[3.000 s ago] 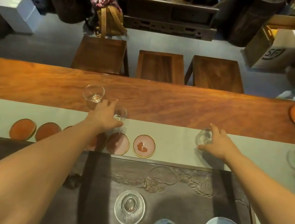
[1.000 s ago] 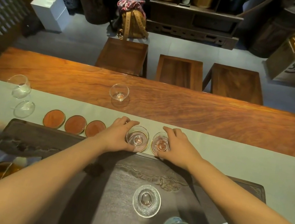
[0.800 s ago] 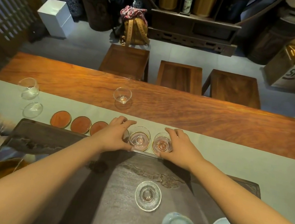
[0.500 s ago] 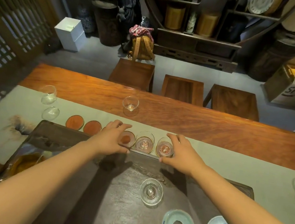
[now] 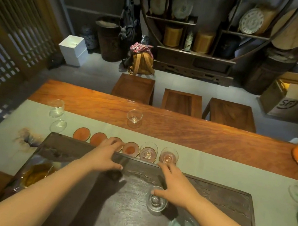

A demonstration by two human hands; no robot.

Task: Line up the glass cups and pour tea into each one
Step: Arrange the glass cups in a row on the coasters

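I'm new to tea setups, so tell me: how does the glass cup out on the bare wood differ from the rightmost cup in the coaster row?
The far cup stands alone on the wooden tabletop, with no coaster; the rightmost cup sits on a gold-rimmed coaster on the grey runner. The far cup is apart from the row; the rightmost cup stands beside another cup. Both are small, clear, upright and look empty.

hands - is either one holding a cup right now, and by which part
Neither. The left hand is open over the dark tray's far edge; the right hand is open above a glass cup on the tray, gripping nothing.
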